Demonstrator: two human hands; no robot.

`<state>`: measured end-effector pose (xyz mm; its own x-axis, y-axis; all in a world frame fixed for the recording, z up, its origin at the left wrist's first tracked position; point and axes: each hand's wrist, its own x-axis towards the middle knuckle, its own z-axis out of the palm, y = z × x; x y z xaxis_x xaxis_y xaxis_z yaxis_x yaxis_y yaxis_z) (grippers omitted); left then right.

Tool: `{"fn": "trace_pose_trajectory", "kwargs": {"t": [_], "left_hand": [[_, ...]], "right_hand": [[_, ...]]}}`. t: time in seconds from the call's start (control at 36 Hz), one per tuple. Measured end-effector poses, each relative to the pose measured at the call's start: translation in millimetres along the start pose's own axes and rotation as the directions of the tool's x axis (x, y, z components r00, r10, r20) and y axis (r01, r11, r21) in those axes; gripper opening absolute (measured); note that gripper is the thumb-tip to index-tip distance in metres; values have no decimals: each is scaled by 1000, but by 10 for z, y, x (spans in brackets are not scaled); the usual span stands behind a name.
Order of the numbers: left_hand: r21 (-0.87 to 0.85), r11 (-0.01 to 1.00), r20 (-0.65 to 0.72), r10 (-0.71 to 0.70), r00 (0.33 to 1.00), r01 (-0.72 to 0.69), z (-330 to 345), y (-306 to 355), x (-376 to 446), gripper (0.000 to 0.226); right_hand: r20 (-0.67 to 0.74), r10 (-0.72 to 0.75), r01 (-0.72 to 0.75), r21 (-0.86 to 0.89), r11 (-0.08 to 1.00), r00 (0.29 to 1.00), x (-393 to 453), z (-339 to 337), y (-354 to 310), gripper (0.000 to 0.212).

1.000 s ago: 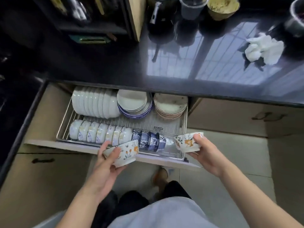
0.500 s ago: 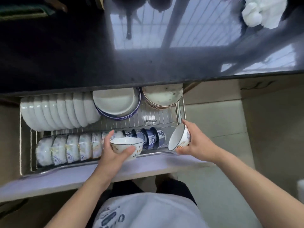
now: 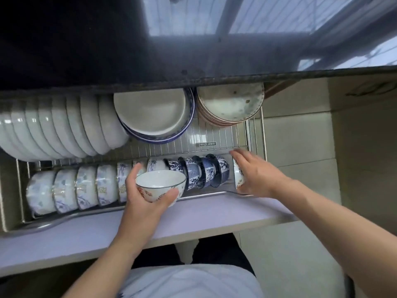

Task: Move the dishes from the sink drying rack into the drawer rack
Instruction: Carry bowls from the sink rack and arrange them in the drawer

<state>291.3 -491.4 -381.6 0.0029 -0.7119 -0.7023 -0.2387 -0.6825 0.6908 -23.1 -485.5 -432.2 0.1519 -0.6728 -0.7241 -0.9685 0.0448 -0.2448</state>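
Since half a second ago right hand (image 3: 256, 173) has lowered its bowl (image 3: 238, 177) on edge into drawer rack (image 3: 223, 138), far right of front row, fingers still round it. Left hand (image 3: 143, 195) grips upright floral bowl (image 3: 160, 185) above front rail; plates (image 3: 150, 114) stacked behind.

Soft daylight; window glare reflects on the dark counter (image 3: 247, 39) (upper left stays black); slight blur, wide-angle bending at edges.
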Motion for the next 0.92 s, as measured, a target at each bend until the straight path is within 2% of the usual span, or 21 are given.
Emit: {"fn": "trace_pose_trajectory", "kwargs": {"t": [0.22, 0.44, 0.58, 0.78, 0.92], "left_hand": [[42, 999, -40, 14, 999, -13, 1, -18, 8, 98], [19, 1000, -30, 10, 1000, -9, 1, 3, -12, 102], [23, 1000, -18, 14, 1000, -14, -3, 1, -20, 98], [38, 999, 25, 8, 1000, -9, -39, -54, 2, 103], [27, 1000, 69, 11, 998, -13, 10, -7, -38, 107]], "right_hand": [[35, -9, 10, -19, 1000, 999, 289, 204, 24, 107], [75, -4, -3, 94, 996, 997, 419, 275, 40, 113], [87, 2, -15, 152, 988, 996, 458, 274, 82, 100], [165, 77, -92, 86, 992, 983, 549, 337, 72, 123], [159, 143, -172, 186, 967, 977, 478, 261, -12, 127]]}}
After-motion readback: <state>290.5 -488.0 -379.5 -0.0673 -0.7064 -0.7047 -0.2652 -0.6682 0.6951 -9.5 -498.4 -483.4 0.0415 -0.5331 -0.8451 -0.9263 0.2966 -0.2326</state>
